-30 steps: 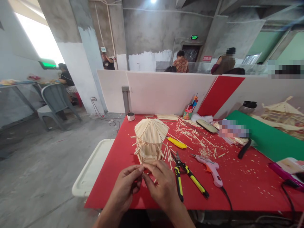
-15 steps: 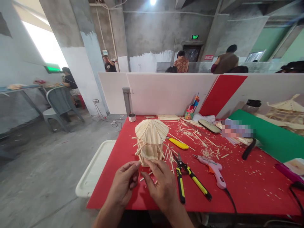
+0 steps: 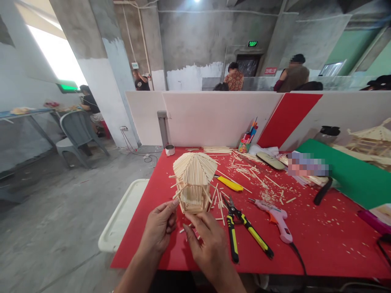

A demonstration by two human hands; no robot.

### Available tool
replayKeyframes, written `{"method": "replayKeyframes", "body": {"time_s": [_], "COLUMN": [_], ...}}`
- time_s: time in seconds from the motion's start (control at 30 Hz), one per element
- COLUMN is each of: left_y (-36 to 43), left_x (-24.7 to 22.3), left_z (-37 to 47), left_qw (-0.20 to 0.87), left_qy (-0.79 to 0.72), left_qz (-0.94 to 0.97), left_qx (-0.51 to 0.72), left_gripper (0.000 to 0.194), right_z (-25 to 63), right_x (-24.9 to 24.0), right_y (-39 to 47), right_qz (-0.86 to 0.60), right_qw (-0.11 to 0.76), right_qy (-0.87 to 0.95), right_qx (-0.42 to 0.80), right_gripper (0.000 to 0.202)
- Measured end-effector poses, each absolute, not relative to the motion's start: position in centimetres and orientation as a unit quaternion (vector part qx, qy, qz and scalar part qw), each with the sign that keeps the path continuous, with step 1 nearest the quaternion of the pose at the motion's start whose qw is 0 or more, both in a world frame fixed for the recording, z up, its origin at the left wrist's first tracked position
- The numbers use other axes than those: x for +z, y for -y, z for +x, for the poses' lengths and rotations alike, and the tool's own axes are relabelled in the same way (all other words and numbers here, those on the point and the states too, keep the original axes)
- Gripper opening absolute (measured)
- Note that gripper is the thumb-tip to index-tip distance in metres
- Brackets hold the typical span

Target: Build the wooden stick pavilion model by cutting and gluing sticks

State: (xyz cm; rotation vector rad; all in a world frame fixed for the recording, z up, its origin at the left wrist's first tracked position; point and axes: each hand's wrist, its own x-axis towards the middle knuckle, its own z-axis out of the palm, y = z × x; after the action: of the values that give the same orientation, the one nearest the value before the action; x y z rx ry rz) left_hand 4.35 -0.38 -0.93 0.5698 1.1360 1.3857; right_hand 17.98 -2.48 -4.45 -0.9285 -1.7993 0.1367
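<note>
Head view shows the red table with open room toward its near right corner and the stick house standing near its left edge. Pale and upright, the house wears a ribbed, peaked roof. The right hand has thumb and forefinger parted; the left hand pinches, on what cannot be told.
</note>
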Motion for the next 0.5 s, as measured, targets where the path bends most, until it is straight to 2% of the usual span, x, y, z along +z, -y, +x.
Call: {"method": "replayKeyframes", "body": {"time_s": [0.5], "left_y": [0.21], "left_x": [-1.20], "left_z": [5.05], "left_qw": [0.456], "left_qy": [-0.553], "left_qz": [0.286], "left_qx": [0.635], "left_gripper": [0.032], "right_z": [17.86], "right_x": [-4.85], "right_y": [3.05], "right_qz": [-0.386], "right_qw": [0.517], "right_qy": [0.756], "right_qx": [0.107], "right_gripper": [0.023]}}
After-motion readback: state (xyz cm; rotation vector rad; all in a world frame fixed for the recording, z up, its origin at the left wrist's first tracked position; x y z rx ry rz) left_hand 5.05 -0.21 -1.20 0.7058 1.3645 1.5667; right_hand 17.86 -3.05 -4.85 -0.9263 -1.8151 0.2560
